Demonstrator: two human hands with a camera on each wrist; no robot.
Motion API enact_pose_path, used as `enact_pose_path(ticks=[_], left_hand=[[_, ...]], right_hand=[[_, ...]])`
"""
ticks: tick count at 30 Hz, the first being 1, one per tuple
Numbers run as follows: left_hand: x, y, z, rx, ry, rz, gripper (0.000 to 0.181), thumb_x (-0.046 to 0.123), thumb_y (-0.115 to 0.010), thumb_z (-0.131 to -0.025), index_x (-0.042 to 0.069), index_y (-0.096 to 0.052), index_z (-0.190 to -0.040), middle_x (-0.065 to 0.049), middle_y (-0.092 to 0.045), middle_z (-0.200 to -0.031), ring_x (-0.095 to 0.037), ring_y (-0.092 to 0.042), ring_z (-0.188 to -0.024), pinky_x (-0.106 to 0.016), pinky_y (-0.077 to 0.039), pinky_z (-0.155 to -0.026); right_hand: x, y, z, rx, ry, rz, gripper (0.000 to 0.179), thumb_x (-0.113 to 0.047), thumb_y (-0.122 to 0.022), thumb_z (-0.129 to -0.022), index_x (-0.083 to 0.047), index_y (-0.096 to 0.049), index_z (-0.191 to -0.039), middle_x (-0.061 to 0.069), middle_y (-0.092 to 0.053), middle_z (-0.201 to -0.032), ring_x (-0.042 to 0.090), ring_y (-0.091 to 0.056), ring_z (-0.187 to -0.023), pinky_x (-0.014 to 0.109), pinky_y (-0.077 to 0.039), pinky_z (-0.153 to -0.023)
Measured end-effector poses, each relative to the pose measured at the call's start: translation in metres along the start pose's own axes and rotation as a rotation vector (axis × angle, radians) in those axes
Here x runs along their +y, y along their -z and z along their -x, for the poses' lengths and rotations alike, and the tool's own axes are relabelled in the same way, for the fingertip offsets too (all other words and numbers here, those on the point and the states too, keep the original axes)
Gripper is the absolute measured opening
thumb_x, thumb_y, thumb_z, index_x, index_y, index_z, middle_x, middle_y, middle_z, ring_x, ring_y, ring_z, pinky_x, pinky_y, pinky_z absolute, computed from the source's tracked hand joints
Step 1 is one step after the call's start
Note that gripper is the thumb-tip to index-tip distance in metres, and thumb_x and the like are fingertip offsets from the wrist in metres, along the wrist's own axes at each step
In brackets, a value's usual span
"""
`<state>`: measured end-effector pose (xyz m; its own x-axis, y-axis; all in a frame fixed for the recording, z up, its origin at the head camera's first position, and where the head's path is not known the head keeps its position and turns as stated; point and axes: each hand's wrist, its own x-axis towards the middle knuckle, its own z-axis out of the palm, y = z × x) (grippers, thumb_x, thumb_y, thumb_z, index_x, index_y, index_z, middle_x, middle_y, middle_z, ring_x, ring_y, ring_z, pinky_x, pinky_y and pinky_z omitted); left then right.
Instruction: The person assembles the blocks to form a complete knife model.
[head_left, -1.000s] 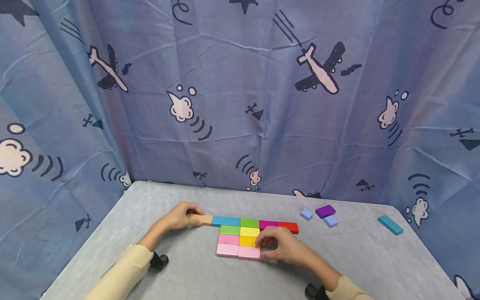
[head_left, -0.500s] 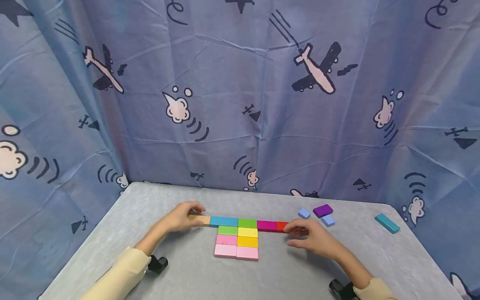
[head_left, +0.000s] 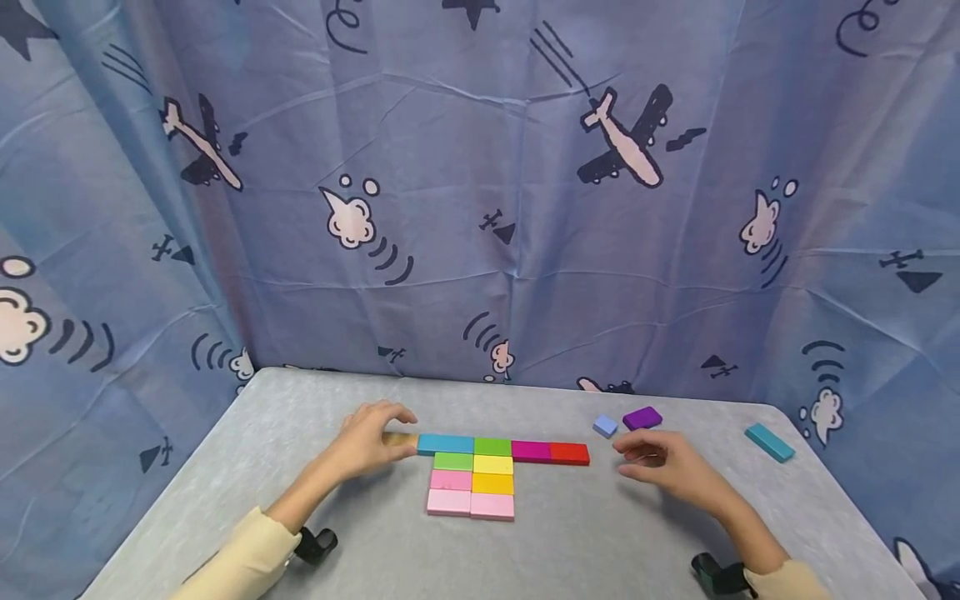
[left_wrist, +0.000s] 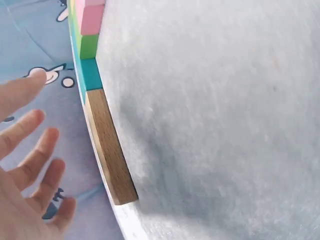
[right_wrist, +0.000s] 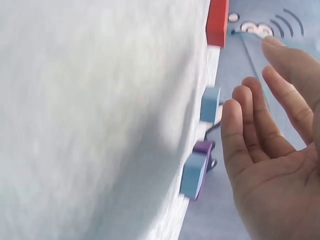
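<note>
Head view: a wooden block (left_wrist: 111,150) forms the nine o'clock end of a flat row on the desk (head_left: 592,542). Toward three o'clock follow, end to end, a blue block (head_left: 446,443), a green block (head_left: 492,447), a magenta block (head_left: 530,451) and a red block (head_left: 569,452). At six o'clock of the row, and joined to it, three tiers lie in pairs: a light green block (head_left: 453,461) with a yellow block (head_left: 492,464), a pink block (head_left: 451,479) with an amber block (head_left: 492,483), and two pale pink blocks (head_left: 449,502).

The left hand (head_left: 367,439) lies at the nine o'clock end of the wooden block and partly overlaps it. Its fingers are spread in the left wrist view, the grip released; contact cannot be told. The right hand (head_left: 675,471), grip likewise released, hovers at three o'clock of the red block, apart from it.

At two o'clock of the red block lies a light blue block (head_left: 605,426), near a purple block (head_left: 642,418); a second light blue block (right_wrist: 194,175) appears beside the purple one in the right wrist view. Well apart at three o'clock is a teal block (head_left: 769,442). A blue printed curtain (head_left: 427,192) hangs at twelve o'clock.
</note>
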<state>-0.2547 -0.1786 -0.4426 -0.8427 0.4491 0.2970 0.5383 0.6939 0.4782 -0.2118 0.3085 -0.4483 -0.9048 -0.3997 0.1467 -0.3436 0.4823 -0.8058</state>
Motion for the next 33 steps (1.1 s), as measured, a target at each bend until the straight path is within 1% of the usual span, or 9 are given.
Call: enact_pose_path(ticks=[2, 4, 6, 9, 14, 20, 26, 28, 33], left_hand=[[0.001, -0.001, 0.0, -0.028, -0.052, 0.071, 0.035, 0.018, -0.088, -0.082, 0.009, -0.072, -0.111, -0.005, -0.069, -0.111, -0.033, -0.061, -0.107, -0.055, -0.046, -0.09], [0.005, -0.002, 0.0, -0.085, -0.086, 0.152, 0.033, 0.015, -0.086, -0.084, 0.005, -0.07, -0.112, -0.008, -0.069, -0.112, -0.033, -0.062, -0.105, -0.051, -0.048, -0.09], [0.009, -0.004, -0.001, -0.155, -0.097, 0.236, 0.032, 0.014, -0.084, -0.086, 0.002, -0.069, -0.112, -0.012, -0.068, -0.112, -0.034, -0.062, -0.102, -0.048, -0.051, -0.089], [0.018, -0.008, -0.002, -0.244, -0.093, 0.316, 0.032, 0.016, -0.083, -0.088, 0.002, -0.069, -0.113, -0.012, -0.067, -0.113, -0.034, -0.064, -0.099, -0.045, -0.054, -0.086], [0.03, -0.021, -0.005, -0.322, -0.112, 0.402, 0.031, 0.014, -0.084, -0.087, 0.003, -0.07, -0.112, -0.01, -0.069, -0.11, -0.03, -0.066, -0.096, -0.038, -0.055, -0.084], [0.037, -0.038, -0.007, -0.371, -0.126, 0.394, 0.029, 0.012, -0.086, -0.084, 0.006, -0.072, -0.109, -0.002, -0.07, -0.104, -0.02, -0.064, -0.093, -0.031, -0.053, -0.084], [0.035, -0.047, -0.009, -0.378, -0.153, 0.359, 0.03, 0.009, -0.087, -0.082, 0.008, -0.072, -0.108, 0.004, -0.069, -0.101, -0.012, -0.061, -0.09, -0.029, -0.05, -0.085], [0.033, -0.049, -0.009, -0.385, -0.155, 0.349, 0.029, 0.008, -0.087, -0.082, 0.009, -0.073, -0.108, 0.005, -0.068, -0.1, -0.011, -0.06, -0.091, -0.028, -0.05, -0.085], [0.032, -0.049, -0.009, -0.398, -0.145, 0.328, 0.028, 0.009, -0.086, -0.083, 0.01, -0.073, -0.108, 0.006, -0.066, -0.099, -0.011, -0.058, -0.091, -0.027, -0.049, -0.085]], right_hand=[[0.004, 0.005, 0.002, 0.028, -0.013, 0.005, 0.034, -0.01, -0.077, -0.092, 0.008, -0.067, -0.119, 0.021, -0.068, -0.112, 0.023, -0.068, -0.096, 0.028, -0.055, -0.081], [0.009, 0.011, 0.005, 0.049, -0.036, 0.007, 0.035, -0.01, -0.076, -0.092, 0.008, -0.066, -0.121, 0.021, -0.068, -0.113, 0.022, -0.068, -0.096, 0.027, -0.054, -0.082], [0.013, 0.016, 0.007, 0.079, -0.064, 0.009, 0.036, -0.011, -0.077, -0.092, 0.008, -0.066, -0.122, 0.02, -0.068, -0.113, 0.021, -0.067, -0.096, 0.026, -0.054, -0.082], [0.019, 0.023, 0.008, 0.114, -0.103, 0.011, 0.036, -0.012, -0.077, -0.092, 0.006, -0.067, -0.122, 0.019, -0.069, -0.113, 0.021, -0.067, -0.096, 0.026, -0.054, -0.081], [0.026, 0.032, 0.006, 0.153, -0.116, 0.025, 0.037, -0.014, -0.078, -0.092, 0.006, -0.067, -0.122, 0.019, -0.069, -0.114, 0.021, -0.067, -0.096, 0.025, -0.053, -0.081], [0.033, 0.041, -0.001, 0.188, -0.086, 0.059, 0.035, -0.012, -0.076, -0.093, 0.007, -0.067, -0.122, 0.022, -0.067, -0.116, 0.02, -0.066, -0.096, 0.025, -0.054, -0.078], [0.037, 0.044, -0.013, 0.236, -0.135, 0.122, 0.043, -0.021, -0.078, -0.093, 0.006, -0.067, -0.124, 0.021, -0.067, -0.118, 0.026, -0.064, -0.101, 0.024, -0.051, -0.08], [0.038, 0.044, -0.017, 0.243, -0.154, 0.15, 0.046, -0.024, -0.079, -0.092, 0.005, -0.066, -0.126, 0.022, -0.066, -0.119, 0.032, -0.063, -0.105, 0.03, -0.053, -0.084], [0.04, 0.041, -0.027, 0.248, -0.168, 0.165, 0.051, -0.026, -0.079, -0.092, 0.005, -0.065, -0.129, 0.026, -0.063, -0.125, 0.045, -0.057, -0.114, 0.055, -0.05, -0.093]])
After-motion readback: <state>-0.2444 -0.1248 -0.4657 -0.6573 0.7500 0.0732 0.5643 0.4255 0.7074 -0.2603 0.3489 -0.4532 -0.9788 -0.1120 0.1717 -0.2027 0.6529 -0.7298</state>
